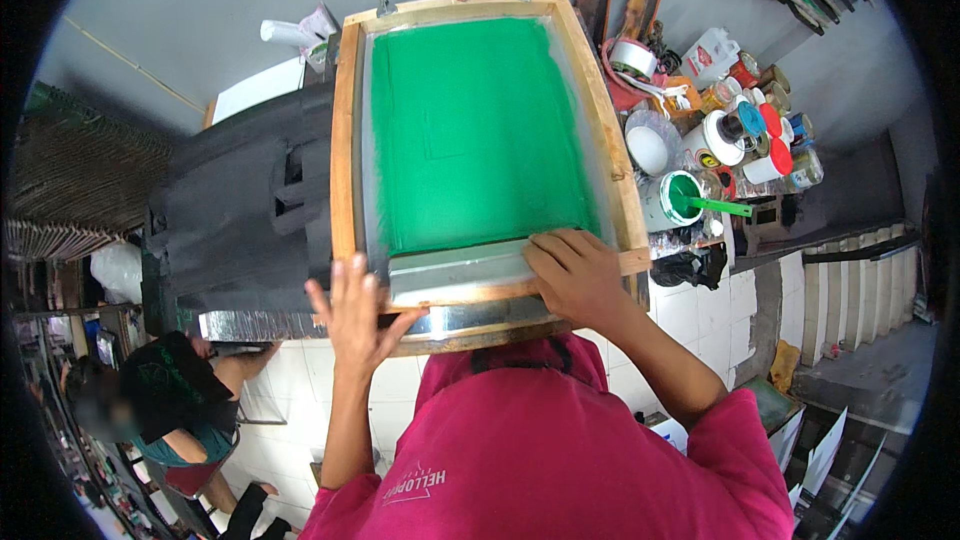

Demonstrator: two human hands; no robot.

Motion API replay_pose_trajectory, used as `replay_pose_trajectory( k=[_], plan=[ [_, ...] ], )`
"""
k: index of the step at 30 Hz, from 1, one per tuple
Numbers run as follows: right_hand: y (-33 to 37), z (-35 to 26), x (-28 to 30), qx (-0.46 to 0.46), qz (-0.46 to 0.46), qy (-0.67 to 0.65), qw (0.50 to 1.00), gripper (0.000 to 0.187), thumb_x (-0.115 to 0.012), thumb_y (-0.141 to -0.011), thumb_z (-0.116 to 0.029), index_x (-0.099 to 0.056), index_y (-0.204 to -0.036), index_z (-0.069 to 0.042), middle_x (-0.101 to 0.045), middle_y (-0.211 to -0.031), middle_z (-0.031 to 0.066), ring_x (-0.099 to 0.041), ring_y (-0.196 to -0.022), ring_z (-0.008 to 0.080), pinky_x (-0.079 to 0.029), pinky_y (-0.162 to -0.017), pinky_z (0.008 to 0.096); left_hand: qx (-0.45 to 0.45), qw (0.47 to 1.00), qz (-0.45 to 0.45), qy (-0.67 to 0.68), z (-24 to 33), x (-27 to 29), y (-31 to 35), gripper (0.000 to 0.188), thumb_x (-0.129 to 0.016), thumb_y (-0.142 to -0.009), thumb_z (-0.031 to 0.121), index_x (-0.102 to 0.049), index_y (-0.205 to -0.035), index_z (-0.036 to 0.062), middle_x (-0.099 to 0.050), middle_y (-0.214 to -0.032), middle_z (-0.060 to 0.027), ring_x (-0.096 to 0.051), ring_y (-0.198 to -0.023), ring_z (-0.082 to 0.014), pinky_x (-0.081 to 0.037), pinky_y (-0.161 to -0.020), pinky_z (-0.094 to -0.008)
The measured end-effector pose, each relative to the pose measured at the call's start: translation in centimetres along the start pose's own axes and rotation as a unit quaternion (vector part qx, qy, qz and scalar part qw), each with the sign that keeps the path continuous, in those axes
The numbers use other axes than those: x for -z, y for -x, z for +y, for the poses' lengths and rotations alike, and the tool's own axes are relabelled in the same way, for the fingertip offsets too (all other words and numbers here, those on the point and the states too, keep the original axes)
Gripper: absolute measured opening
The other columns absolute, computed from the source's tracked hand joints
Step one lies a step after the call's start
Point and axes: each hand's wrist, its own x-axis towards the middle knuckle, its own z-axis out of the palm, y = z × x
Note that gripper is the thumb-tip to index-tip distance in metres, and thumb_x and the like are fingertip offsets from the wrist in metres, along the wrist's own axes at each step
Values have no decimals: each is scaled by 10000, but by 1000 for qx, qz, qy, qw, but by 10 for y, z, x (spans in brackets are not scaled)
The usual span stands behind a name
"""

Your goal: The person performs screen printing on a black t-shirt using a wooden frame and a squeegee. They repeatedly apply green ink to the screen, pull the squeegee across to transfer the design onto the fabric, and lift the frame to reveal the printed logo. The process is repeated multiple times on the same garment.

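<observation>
As left hand (355, 318) spreads wide at frame's (345, 140) seven o'clock, right hand (582, 278) curls at five, grip unclear; a slip could smear ink (480, 130)!

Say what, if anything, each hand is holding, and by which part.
Left hand at the near left corner of the wooden frame, right hand over its near side, toward the right; whether either grips or just rests cannot be told.

One frame (345, 140), apparently three clamps (384, 2)
</observation>
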Motion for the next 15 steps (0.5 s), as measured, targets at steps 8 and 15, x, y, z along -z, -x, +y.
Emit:
replay_pose_trajectory(
  k=[8,15],
  plan=[
    [-138,16,139,34,158,160,974,225,-717,-793,-219,-719,-1010,-159,-694,-978,37,-676,-864,238,-532,-665,353,153,889,352,249,-1,49,-145,1258,-883,-757,494,-74,-1594,18,-261,-1618,-224,-284,-1492,-354,-219,-1245,-502],
    [-257,26,212,-12,171,67,983,349,-676,-910,-246,-728,-1019,81,-714,-913,276,-706,-834,404,-544,-817,461,369,911,-183,13,-90,-36,-140,870,-853,-780,382,-440,-1400,-68,-524,-1433,-288,-493,-1328,-413,-308,-1132,-531]
  ],
)
